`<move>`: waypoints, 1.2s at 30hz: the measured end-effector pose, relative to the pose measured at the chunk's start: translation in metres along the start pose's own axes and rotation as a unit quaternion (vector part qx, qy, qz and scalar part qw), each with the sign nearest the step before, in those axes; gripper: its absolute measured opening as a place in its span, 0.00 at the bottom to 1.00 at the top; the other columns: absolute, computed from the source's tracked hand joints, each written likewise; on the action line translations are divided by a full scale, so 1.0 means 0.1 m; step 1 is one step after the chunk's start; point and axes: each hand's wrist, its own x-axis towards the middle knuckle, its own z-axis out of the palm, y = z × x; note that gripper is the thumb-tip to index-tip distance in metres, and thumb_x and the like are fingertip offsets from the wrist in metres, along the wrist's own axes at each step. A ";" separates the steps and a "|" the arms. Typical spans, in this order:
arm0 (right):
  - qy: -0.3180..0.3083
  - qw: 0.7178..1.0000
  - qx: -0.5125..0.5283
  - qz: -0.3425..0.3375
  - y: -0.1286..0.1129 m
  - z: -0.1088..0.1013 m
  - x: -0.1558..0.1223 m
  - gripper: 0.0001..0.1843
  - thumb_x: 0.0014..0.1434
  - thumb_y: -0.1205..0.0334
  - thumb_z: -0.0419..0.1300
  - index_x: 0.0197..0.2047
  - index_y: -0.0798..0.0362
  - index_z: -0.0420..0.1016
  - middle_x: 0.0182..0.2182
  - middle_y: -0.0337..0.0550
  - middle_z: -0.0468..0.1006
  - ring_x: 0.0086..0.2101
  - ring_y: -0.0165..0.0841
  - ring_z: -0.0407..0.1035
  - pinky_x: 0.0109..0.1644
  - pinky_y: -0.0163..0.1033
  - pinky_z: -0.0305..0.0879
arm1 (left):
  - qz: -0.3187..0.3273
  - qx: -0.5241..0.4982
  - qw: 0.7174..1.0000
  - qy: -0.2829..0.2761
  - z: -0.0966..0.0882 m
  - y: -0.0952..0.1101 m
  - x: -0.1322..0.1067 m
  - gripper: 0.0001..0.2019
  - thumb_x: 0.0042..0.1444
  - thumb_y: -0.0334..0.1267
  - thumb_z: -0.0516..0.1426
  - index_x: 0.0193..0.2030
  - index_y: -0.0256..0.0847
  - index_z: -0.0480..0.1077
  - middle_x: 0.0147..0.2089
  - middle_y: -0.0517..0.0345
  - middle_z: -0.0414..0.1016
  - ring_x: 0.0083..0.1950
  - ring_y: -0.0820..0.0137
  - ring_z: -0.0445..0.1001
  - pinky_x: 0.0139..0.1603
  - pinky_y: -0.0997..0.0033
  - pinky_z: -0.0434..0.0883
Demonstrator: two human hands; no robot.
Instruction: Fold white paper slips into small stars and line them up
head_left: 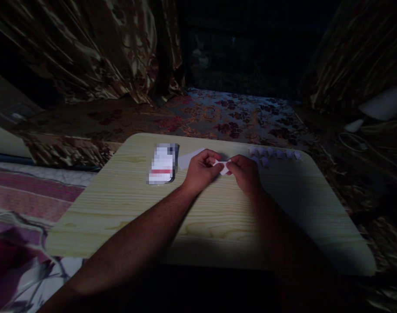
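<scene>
Very dim here, and the near edge is lost in shadow: both forearms fade into black at the bottom, and the right one is barely readable. The pack (162,164) on the table (218,217) is blurred out, just a white block with a red band. Behind the left hand (201,169) a pale sheet (188,158) pokes out to the left, the rest of it hidden by the knuckles. The far room is dark past the curtain (87,48).

The table is light wood, grain showing, with rounded corners. The curtain is shiny and folded, with a floral print; the cloth (234,115) beyond the table is floral too. Along the far right of the table sits a short row of small pale folded bits (273,153), their shape too small to make out.

Now the centre: a small white paper (222,166), caught between the two hands at the far middle of the table. Left hand curled, fingertips pinching its left end. Right hand (245,171) curled, pinching the right end. Only a sliver of paper shows between the fingers, low over the wood
</scene>
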 end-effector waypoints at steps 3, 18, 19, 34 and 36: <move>-0.002 1.000 -0.002 -0.003 -0.01 0.00 0.00 0.08 0.52 0.57 0.62 0.28 0.52 0.74 0.19 0.36 0.76 0.23 0.32 0.72 0.28 0.34 0.64 | -0.006 -0.002 1.000 -0.001 0.00 0.00 0.00 0.12 0.43 0.34 0.66 0.36 0.39 0.72 0.25 0.64 0.72 0.24 0.77 0.67 0.27 0.76 0.63; -0.001 1.000 0.009 0.011 -0.02 0.00 0.00 0.06 0.51 0.58 0.62 0.27 0.51 0.74 0.19 0.35 0.75 0.23 0.31 0.71 0.28 0.34 0.65 | 0.007 -0.007 1.000 -0.013 -0.02 -0.02 0.00 0.11 0.45 0.34 0.65 0.37 0.39 0.72 0.26 0.63 0.73 0.25 0.77 0.67 0.28 0.76 0.64; -0.001 1.000 0.011 0.011 -0.02 0.00 0.00 0.06 0.51 0.58 0.62 0.27 0.51 0.74 0.19 0.35 0.75 0.23 0.31 0.71 0.28 0.34 0.65 | 0.008 -0.009 1.000 -0.014 -0.02 -0.03 0.00 0.11 0.45 0.34 0.65 0.37 0.39 0.72 0.26 0.63 0.73 0.25 0.77 0.68 0.28 0.76 0.64; 0.006 1.000 0.019 0.014 0.00 0.01 0.00 0.08 0.51 0.56 0.62 0.29 0.52 0.74 0.20 0.35 0.75 0.23 0.31 0.71 0.28 0.34 0.66 | -0.022 -0.043 0.999 -0.003 -0.01 0.02 0.02 0.16 0.43 0.33 0.66 0.40 0.39 0.70 0.28 0.62 0.76 0.27 0.74 0.72 0.31 0.73 0.69; 0.002 1.000 0.015 0.012 0.01 0.00 0.00 0.08 0.51 0.56 0.62 0.29 0.52 0.74 0.21 0.36 0.75 0.24 0.31 0.71 0.29 0.35 0.67 | -0.025 -0.039 0.999 -0.009 -0.01 0.01 0.02 0.17 0.43 0.33 0.66 0.41 0.39 0.70 0.28 0.62 0.76 0.27 0.74 0.72 0.31 0.73 0.68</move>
